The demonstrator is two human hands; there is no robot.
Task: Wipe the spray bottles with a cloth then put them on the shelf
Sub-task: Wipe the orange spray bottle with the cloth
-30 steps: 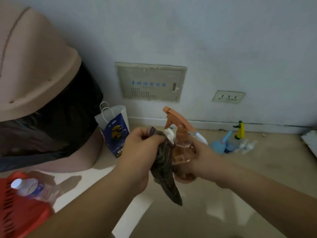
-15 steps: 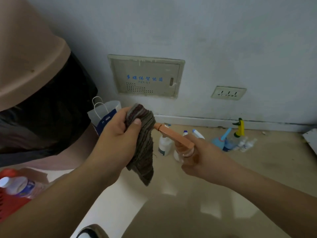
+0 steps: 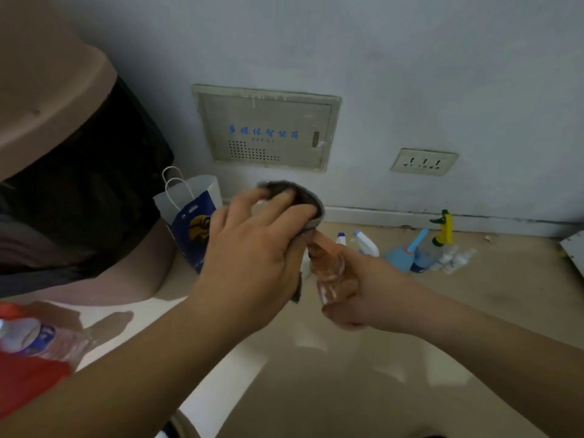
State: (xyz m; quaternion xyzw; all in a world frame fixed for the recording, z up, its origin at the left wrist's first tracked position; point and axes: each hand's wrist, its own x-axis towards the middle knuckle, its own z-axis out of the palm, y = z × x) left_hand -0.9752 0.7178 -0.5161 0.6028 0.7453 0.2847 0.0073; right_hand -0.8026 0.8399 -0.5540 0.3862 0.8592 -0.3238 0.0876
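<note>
Beige floor tiles [image 3: 347,390] lie below both hands. The right hand [image 3: 373,298] grips the tilted orange spray bottle [image 3: 331,273], fingers curled round its body — its trigger head runs up under the dark cloth [image 3: 305,197], which the left hand [image 3: 252,257] clenches over it, fingertips [image 3: 279,202] on top.

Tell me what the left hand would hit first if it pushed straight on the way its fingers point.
Likely the wall below the utility panel; the left hand grips the cloth over the orange spray bottle. Depth unclear.
</note>
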